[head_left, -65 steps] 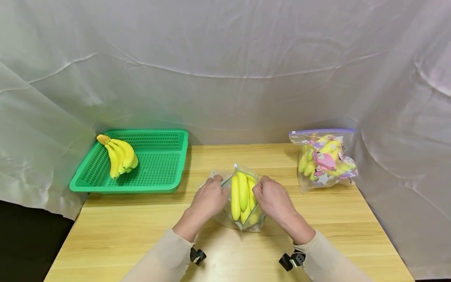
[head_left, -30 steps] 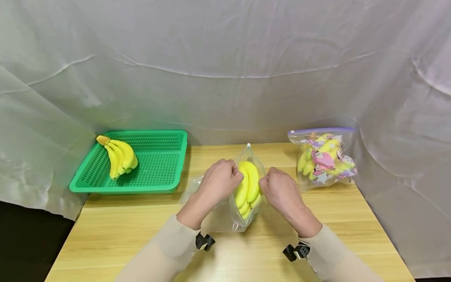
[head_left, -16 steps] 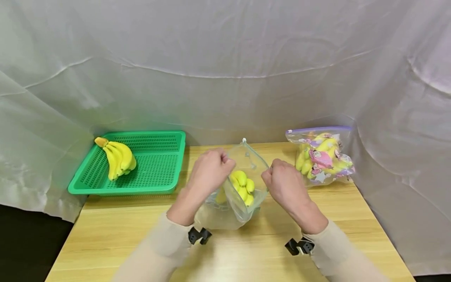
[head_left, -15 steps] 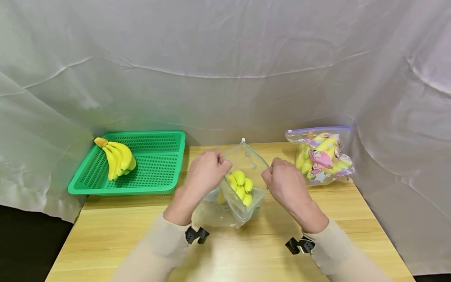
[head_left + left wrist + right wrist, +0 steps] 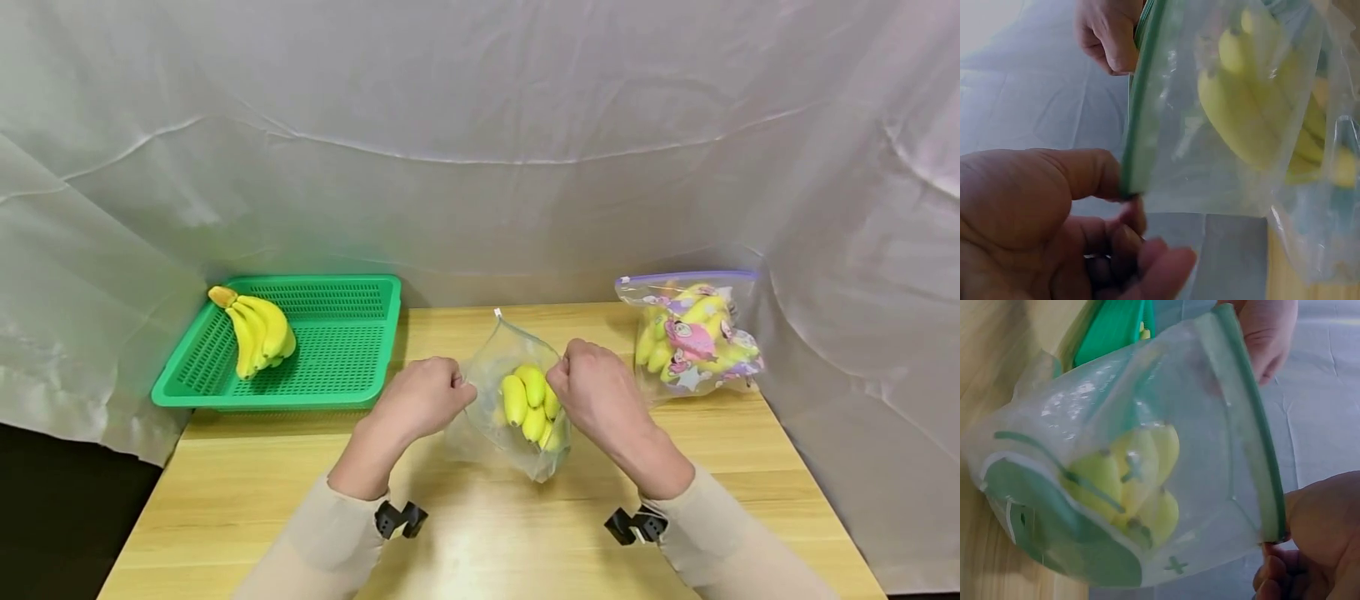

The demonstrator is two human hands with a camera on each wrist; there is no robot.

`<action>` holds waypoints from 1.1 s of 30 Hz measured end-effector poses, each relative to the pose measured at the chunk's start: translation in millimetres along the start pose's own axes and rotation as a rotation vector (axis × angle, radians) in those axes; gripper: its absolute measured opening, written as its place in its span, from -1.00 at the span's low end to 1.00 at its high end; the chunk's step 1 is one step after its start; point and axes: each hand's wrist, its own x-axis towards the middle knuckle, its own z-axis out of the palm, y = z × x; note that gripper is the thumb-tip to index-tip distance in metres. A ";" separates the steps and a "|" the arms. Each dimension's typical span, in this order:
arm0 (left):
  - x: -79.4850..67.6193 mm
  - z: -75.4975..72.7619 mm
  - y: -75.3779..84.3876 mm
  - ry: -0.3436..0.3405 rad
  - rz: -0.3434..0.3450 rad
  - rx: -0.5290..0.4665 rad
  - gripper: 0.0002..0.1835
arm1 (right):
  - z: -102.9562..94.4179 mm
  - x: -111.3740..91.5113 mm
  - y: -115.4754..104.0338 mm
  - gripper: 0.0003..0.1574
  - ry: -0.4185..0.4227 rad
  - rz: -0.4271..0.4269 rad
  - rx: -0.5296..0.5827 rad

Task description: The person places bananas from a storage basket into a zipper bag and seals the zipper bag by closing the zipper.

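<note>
A clear zip bag [image 5: 480, 433] with a green closure strip sits in the middle of the table, its mouth spread wide. Inside lies a bunch of yellow bananas [image 5: 534, 408], tips up. My left hand [image 5: 423, 396] pinches the left side of the bag's mouth between thumb and forefinger, as the left wrist view shows. On the opposite side my right hand [image 5: 600, 396] pinches the strip's edge. The right wrist view shows a green print on the bag's wall [image 5: 1054, 525]. A white slider [image 5: 497, 313] stands at the far corner of the mouth.
At the back left, a green plastic basket [image 5: 330, 403] holds another bunch of bananas [image 5: 258, 333], its stem over the rim. A purple-topped printed zip bag [image 5: 693, 346] with bananas leans at the back right. Grey cloth [image 5: 480, 208] walls the wooden table [image 5: 262, 492].
The bananas have sunk lower into the bag from near its rim. Both hands kept their hold on the mouth and have drawn apart, the left hand moving left, widening it.
</note>
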 end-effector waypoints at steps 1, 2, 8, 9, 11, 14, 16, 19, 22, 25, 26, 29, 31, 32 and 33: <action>-0.2 -1.0 1.3 0.030 0.023 -0.030 -0.73 | -0.8 0.3 -0.1 -0.79 0.018 0.005 0.006; -0.6 -2.3 3.0 0.061 0.046 -0.063 -0.76 | -2.2 0.8 -0.4 -0.80 0.040 0.007 0.010; -4.4 -8.8 9.6 0.144 0.029 -0.099 -0.77 | -7.6 4.1 -0.6 -0.81 0.117 -0.016 0.010; -4.8 -8.7 8.0 0.126 0.001 -0.069 -0.74 | -6.7 4.2 -0.5 -0.80 0.109 -0.020 0.000; -4.7 -7.0 2.9 0.073 -0.052 0.002 -0.68 | -3.2 4.3 -0.2 -0.79 0.090 -0.043 -0.021; -3.5 -4.7 -4.0 -0.002 -0.106 0.101 -0.63 | 4.4 4.6 0.1 -0.77 0.087 -0.092 -0.057; -1.7 -3.8 -5.2 -0.023 -0.119 0.151 -0.64 | 7.2 4.7 -0.5 -0.77 0.096 -0.125 -0.074; 3.2 -5.3 -1.4 -0.033 -0.126 0.209 -0.67 | 9.8 4.6 -1.3 -0.78 0.106 -0.156 -0.092; 13.5 -5.6 5.7 -0.012 -0.116 0.241 -0.70 | 11.0 4.2 -1.7 -0.77 0.112 -0.166 -0.107; 27.6 -2.7 11.8 0.034 -0.074 0.245 -0.71 | 12.6 3.1 -2.1 -0.77 0.101 -0.170 -0.115; 32.7 -0.7 12.8 0.060 -0.063 0.241 -0.75 | 13.4 2.6 -2.2 -0.76 0.094 -0.174 -0.115; 45.3 4.6 13.1 0.132 -0.068 0.246 -0.80 | 16.1 0.6 -2.1 -0.77 0.078 -0.188 -0.122; 49.3 6.5 12.4 0.132 -0.111 0.262 -0.80 | 17.6 -0.5 -1.6 -0.77 0.075 -0.197 -0.128; 50.2 6.8 12.1 0.107 -0.135 0.275 -0.79 | 17.9 -0.7 -1.5 -0.77 0.077 -0.202 -0.131; 50.3 6.4 12.1 0.069 -0.154 0.291 -0.78 | 17.9 -0.8 -1.3 -0.78 0.083 -0.203 -0.136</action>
